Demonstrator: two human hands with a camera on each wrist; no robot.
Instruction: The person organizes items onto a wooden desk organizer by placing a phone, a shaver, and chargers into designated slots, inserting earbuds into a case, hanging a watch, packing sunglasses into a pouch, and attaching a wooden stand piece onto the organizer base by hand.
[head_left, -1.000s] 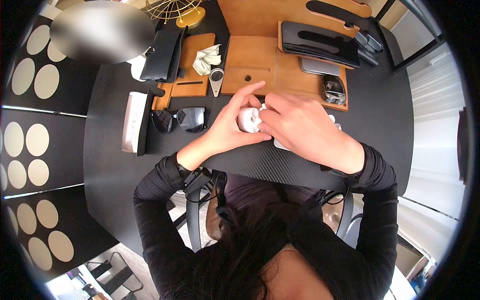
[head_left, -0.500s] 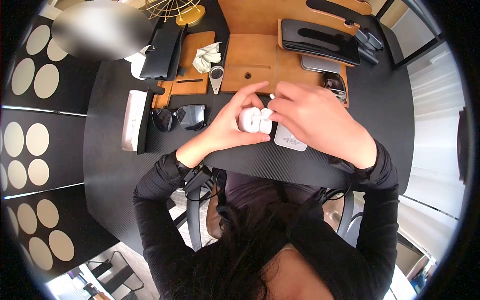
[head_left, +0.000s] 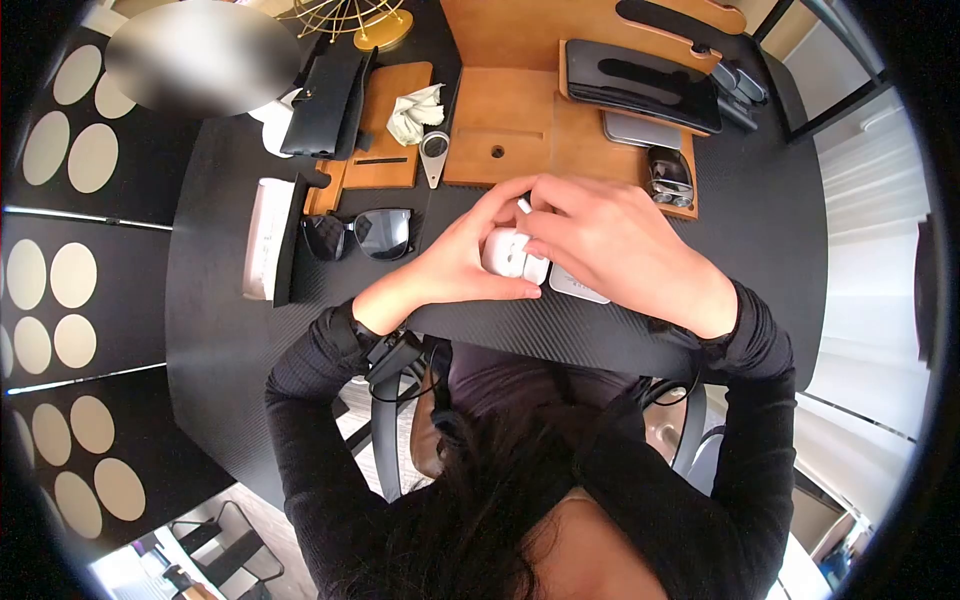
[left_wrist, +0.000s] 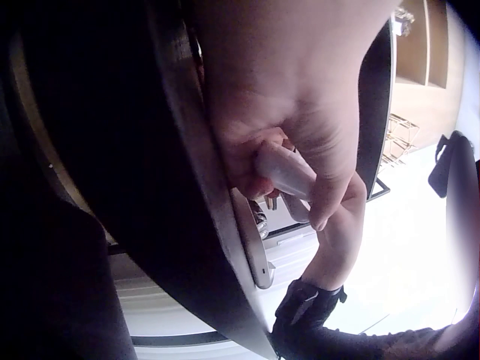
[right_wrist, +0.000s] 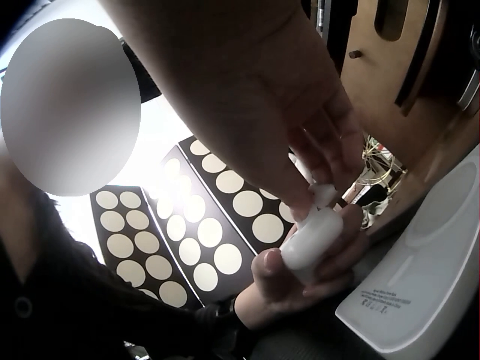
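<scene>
My left hand point(head_left: 460, 252) holds a white earbud case point(head_left: 502, 256) above the desk, fingers behind it and thumb along its near side. The case's lid stands open in the head view. My right hand point(head_left: 620, 240) pinches a white earbud, whose stem point(head_left: 523, 206) pokes out between its fingers. In the right wrist view the earbud point(right_wrist: 324, 195) is right at the top of the case point(right_wrist: 311, 238). The left wrist view shows the case point(left_wrist: 289, 172) between the left thumb and fingers. Beside the case, partly under the right hand, lies a white device with small print point(head_left: 580, 284).
Sunglasses point(head_left: 360, 235) and an upright black-and-white box point(head_left: 270, 240) lie to the left. Behind are a crumpled cloth point(head_left: 415, 112), a grey teardrop-shaped tool point(head_left: 433, 160), and a brown desk organizer point(head_left: 500, 115) bearing a black case point(head_left: 640, 85) and folded dark glasses point(head_left: 670, 175).
The right hand drew slightly right from the case with the earbud half a second ago. Now it is back over the case, and the case has moved slightly toward the person.
</scene>
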